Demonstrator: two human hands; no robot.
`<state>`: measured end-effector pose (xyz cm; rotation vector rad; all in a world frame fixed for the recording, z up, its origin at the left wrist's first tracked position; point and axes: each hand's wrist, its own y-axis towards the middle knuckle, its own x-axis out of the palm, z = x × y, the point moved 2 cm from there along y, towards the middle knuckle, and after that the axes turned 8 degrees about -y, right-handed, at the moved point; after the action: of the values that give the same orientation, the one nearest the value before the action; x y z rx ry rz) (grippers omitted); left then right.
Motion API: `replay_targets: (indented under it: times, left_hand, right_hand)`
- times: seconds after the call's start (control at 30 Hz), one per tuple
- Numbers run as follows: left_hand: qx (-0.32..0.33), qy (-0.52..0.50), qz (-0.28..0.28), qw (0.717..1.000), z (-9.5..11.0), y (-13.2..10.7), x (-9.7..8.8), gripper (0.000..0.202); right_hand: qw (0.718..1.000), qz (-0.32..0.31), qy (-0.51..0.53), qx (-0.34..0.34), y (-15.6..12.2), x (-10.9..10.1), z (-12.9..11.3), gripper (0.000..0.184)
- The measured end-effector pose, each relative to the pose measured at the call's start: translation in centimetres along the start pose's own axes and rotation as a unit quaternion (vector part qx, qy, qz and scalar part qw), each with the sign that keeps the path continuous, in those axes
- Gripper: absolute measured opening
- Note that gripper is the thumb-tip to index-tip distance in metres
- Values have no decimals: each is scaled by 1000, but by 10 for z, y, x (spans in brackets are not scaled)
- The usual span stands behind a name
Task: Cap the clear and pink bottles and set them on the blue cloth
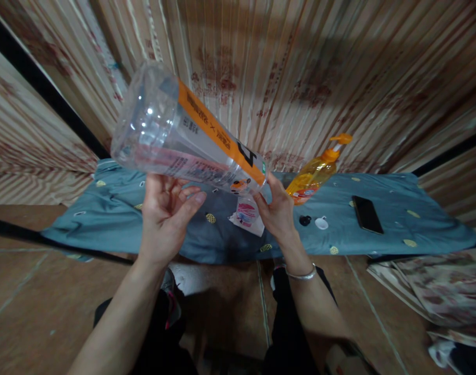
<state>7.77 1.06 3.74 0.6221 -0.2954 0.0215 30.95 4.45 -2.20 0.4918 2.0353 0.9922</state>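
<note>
A large clear plastic bottle with an orange and white label is held tilted above the cloth-covered bench, its broad transparent end toward the upper left. My right hand grips its narrower right end. Just under the bottle is my left hand, palm up with loosely bent fingers; whether it touches the plastic I cannot tell. Below the bottle lies a small white and pink packet. Right of my right hand stands a pump bottle of yellow-orange liquid, with an orange pump top.
A black phone lies on the right of the blue-green cloth. Near it are a small black round piece and a white one. A striped curtain hangs behind, and dark frame bars slant at the sides.
</note>
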Motion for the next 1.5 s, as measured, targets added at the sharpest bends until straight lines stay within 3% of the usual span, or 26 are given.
replay_targets:
  times: [0.43, 1.0, 1.2, 1.5]
  left_hand:
    - [-12, 13, -10, 1000, 2, 0, 2, 46]
    - [-13, 7, -19, 1000, 2, 0, 0, 33]
    - [6, 6, -37, 999, -1, 0, 0, 38]
    - [16, 11, -41, 999, -4, -1, -4, 42]
  right_hand:
    - [1000, -11, 4, 17, -2, 1, 0, 44]
    - [999, -18, 21, 30, -1, 1, 0, 43]
    - [998, -36, 28, 41, -2, 2, 1, 47]
    - [999, -14, 34, 28, 0, 0, 0, 45]
